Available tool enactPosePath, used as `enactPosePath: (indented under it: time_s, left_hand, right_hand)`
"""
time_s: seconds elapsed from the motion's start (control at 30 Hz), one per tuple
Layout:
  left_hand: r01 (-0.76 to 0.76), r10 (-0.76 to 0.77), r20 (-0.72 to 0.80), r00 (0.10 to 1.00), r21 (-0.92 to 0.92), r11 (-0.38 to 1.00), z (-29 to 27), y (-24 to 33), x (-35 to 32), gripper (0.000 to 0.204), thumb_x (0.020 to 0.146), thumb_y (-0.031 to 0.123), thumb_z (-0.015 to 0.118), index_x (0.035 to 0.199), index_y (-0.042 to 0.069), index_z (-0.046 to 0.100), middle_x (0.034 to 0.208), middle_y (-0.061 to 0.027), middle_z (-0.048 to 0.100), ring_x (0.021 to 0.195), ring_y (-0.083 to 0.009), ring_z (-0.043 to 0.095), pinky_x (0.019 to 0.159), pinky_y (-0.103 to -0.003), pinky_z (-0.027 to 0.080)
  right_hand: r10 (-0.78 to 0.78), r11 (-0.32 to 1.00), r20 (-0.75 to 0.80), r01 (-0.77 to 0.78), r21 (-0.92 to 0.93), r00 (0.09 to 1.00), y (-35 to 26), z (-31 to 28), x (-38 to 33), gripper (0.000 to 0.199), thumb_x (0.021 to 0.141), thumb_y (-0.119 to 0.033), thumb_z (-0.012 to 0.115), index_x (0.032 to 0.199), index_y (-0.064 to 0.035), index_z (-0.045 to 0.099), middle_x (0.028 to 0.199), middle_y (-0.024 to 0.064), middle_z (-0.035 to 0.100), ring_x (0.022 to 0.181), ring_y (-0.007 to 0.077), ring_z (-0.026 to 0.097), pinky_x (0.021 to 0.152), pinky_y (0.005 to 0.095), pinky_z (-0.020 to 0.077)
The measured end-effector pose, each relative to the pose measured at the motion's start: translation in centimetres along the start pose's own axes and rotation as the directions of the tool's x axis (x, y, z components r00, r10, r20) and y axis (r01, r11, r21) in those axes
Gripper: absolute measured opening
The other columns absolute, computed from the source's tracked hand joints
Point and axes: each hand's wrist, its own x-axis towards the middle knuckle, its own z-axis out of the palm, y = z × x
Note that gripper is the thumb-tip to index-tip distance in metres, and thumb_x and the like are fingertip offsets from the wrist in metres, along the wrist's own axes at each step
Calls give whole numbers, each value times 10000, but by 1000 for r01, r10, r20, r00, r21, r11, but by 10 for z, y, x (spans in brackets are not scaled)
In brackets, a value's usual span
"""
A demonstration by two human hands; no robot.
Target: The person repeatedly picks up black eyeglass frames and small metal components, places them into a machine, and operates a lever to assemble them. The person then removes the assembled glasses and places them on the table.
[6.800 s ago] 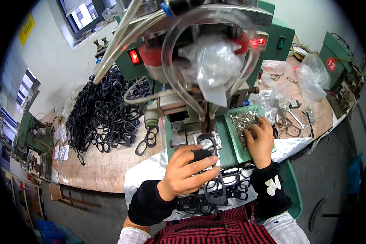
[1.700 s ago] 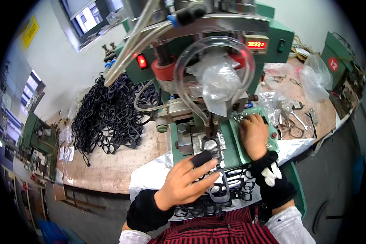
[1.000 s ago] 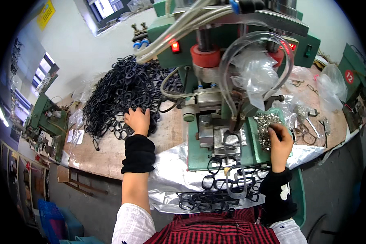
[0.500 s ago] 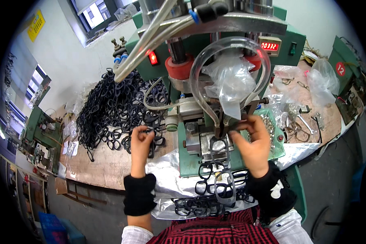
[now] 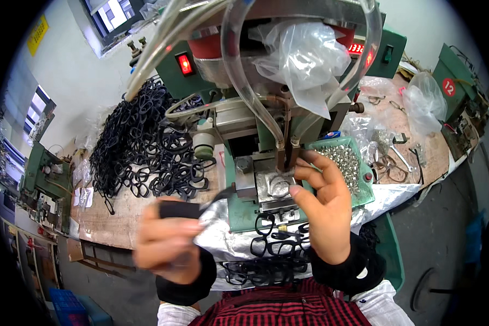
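Observation:
My left hand [image 5: 168, 242] is closed around a dark eyeglass frame [image 5: 180, 209], in front of the machine's left side; motion blurs both. At the green press machine [image 5: 171, 73], my right hand [image 5: 326, 204] is half curled beside the metal fixture block [image 5: 274, 186]. Its thumb and fingers are apart, and nothing shows between them. Two metal tips on clear tubes [image 5: 255, 111] come down just above the block, close to my right fingertips. Several black eyeglass frames [image 5: 263, 247] lie on silvery sheeting [image 5: 217, 214] between me and the machine.
A large heap of dark eyeglass frames [image 5: 127, 133] covers the table's left side. Right of the press is a green tray of small metal parts [image 5: 339, 163]. Beyond lie a wrench [image 5: 402, 158] and clear plastic bags [image 5: 426, 100]. A plastic bag [image 5: 304, 60] hangs on the press.
My left hand has come from the heap toward me with an eyeglass frame. The frame at the fixture is gone from there. My right hand has shifted slightly left; the view has tilted down.

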Motion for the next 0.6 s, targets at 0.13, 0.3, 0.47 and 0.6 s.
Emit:
enactPosePath:
  time_s: [0.13, 0.3, 0.47, 0.6]
  left_hand:
    - [-31, 0, 484, 875, 56, 998, 35, -4, -9, 223, 747, 115, 692, 965, 90, 727, 1108, -84, 690, 832, -259, 637, 823, -442, 554]
    - [-93, 30, 504, 863, 100, 991, 59, -15, -28, 287, 697, 127, 733, 983, 115, 759, 1085, -54, 703, 856, -256, 636, 822, -459, 547]
    - [-49, -8, 538, 843, 90, 995, 54, -15, -26, 306, 680, 116, 760, 985, 118, 756, 1081, -46, 704, 761, -226, 578, 829, -453, 534]
    - [-12, -49, 514, 857, 114, 993, 53, -12, -33, 298, 694, 103, 765, 991, 105, 747, 1110, -55, 696, 859, -243, 594, 868, -445, 526]
  right_hand:
    - [-184, 812, 174, 249, -529, 968, 12, -42, 19, 295, 814, -46, 656, 1105, -4, 668, 1161, 161, 665, 1163, 286, 599, 1003, 377, 445]
    - [-367, 99, 50, 93, -991, 929, 65, -120, 25, 217, 771, -140, 727, 966, -50, 700, 1161, 192, 631, 1210, 397, 522, 972, 467, 444]
    - [-417, 202, 111, 211, -956, 902, 78, -128, 27, 137, 761, -116, 724, 876, -60, 677, 1192, 187, 609, 1227, 400, 507, 981, 470, 439]
    - [-283, 66, 473, 509, -858, 835, 70, -105, 44, 162, 754, -43, 672, 908, -26, 626, 1234, 175, 601, 1230, 381, 516, 958, 460, 464]
